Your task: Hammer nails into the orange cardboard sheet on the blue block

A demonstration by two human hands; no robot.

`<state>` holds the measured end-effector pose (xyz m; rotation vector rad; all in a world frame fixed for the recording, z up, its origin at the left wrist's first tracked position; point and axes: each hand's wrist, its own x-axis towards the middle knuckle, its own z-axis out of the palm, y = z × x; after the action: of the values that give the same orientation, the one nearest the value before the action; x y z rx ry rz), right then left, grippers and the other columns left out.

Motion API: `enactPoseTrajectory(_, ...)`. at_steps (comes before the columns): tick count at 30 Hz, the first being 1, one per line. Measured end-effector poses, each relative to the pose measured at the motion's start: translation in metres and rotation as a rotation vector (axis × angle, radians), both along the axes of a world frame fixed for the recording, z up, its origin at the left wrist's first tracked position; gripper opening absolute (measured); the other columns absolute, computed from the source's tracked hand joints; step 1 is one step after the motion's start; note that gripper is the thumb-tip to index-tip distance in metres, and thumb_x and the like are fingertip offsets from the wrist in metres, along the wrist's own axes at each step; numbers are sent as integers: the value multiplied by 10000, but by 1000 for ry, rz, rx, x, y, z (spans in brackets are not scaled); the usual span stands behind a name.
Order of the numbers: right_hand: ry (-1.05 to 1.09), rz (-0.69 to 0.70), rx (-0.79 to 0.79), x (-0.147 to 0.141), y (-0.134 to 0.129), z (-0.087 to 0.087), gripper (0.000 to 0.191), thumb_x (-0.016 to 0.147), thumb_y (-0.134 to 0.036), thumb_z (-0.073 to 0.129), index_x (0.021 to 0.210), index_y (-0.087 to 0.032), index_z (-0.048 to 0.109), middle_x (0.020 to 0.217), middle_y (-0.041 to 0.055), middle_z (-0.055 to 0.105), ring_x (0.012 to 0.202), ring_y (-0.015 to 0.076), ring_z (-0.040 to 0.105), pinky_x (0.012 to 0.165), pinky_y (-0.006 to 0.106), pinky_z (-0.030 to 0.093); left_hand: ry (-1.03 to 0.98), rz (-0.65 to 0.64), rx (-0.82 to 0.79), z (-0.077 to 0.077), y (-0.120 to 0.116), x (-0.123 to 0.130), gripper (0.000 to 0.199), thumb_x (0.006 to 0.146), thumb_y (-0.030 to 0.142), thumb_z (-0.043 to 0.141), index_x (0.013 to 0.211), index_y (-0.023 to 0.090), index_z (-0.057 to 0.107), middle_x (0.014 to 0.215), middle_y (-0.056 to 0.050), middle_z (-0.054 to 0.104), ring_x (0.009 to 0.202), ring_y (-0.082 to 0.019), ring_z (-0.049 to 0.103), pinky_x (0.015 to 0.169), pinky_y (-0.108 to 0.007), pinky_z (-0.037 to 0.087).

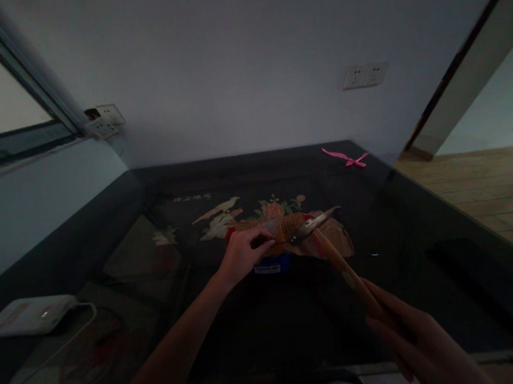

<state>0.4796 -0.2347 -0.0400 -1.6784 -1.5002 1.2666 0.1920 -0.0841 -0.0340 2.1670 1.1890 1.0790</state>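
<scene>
My right hand (pixel 412 328) is wrapped round the wooden handle of a claw hammer (pixel 344 265). The hammer's metal head rests over or just above a brown sheet dotted with small holes (pixel 335 239). My left hand (pixel 244 251) reaches in from the left, thumb and forefinger pinched together at the sheet's near edge, close to the hammer head. What sits between those fingertips is too small and dark to make out. Under the sheet, a blue block-like object (pixel 271 265) with a pale label shows at the front. Bits of red stick out beside the sheet.
The dark glossy table (pixel 298 322) has a printed bird and flowers (pixel 222 211). A pink ribbon (pixel 348 159) lies at the back right, a white device (pixel 31 314) with a cable at left, a dark flat object (pixel 491 289) at right. Wall sockets (pixel 363 75) are behind.
</scene>
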Motion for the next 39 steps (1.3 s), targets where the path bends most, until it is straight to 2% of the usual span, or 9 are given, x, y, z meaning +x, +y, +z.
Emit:
enactPoseTrajectory(5, -12, 10, 39, 4, 0, -2, 628, 858, -444, 556, 1441, -231, 462, 474, -27, 571, 376, 166, 533, 363, 246, 439, -4, 7, -10, 4, -1, 2, 60, 812, 214, 668, 796, 166, 700, 737, -7, 723, 645, -144, 659, 614, -227, 498)
enactPoseTrajectory(11, -15, -9, 48, 0, 1, 3, 627, 834, -438, 575, 1416, -218, 501, 459, -29, 570, 355, 159, 521, 344, 238, 437, 15, 6, -21, 3, -1, 2, 88, 826, 232, 655, 795, 163, 699, 731, -11, 715, 637, -142, 653, 603, -225, 489)
enactPoseTrajectory(17, 10, -50, 113, -5, 2, 6, 574, 794, -419, 604, 1339, -237, 591, 605, 14, 689, 324, 119, 484, 300, 212, 401, 51, 18, -1, 3, -2, 2, 71, 825, 219, 659, 802, 164, 698, 734, -4, 717, 637, -141, 653, 604, -225, 480)
enactPoseTrajectory(20, 31, -54, 88, -5, 2, 5, 597, 781, -411, 620, 1345, -221, 580, 746, 42, 741, 363, 120, 515, 324, 222, 433, 61, 26, -1, 4, -3, 3, 58, 813, 212, 674, 785, 170, 702, 722, 2, 719, 622, -139, 649, 601, -228, 478)
enactPoseTrajectory(23, 39, -49, 31, -2, 2, 4, 652, 786, -435, 615, 1385, -189, 531, 667, 21, 707, 394, 137, 525, 358, 241, 458, 41, 27, 2, 5, -3, 2, 60, 811, 220, 678, 779, 175, 700, 719, 4, 719, 628, -140, 650, 614, -232, 488)
enactPoseTrajectory(29, 47, -5, 5, 5, 2, 6, 634, 854, -434, 559, 1443, -226, 448, 589, -26, 603, 403, 123, 490, 371, 222, 412, -5, 25, 7, 4, -4, 0, 66, 831, 231, 653, 829, 176, 688, 780, -9, 726, 673, -143, 667, 644, -233, 515)
enactPoseTrajectory(35, -9, 1, 29, 3, 2, 18, 642, 859, -439, 539, 1451, -216, 431, 556, -45, 520, 417, 120, 442, 378, 219, 371, -50, 12, 8, 10, -6, 1, 63, 827, 217, 647, 855, 169, 676, 807, -21, 722, 698, -148, 675, 659, -240, 533)
enactPoseTrajectory(39, 7, 11, 43, 2, 5, 26, 624, 869, -436, 530, 1459, -261, 423, 567, -24, 558, 430, 153, 489, 388, 249, 406, -24, 8, 23, 8, -4, 0, 81, 824, 214, 651, 895, 181, 671, 851, -33, 724, 748, -166, 680, 709, -276, 547)
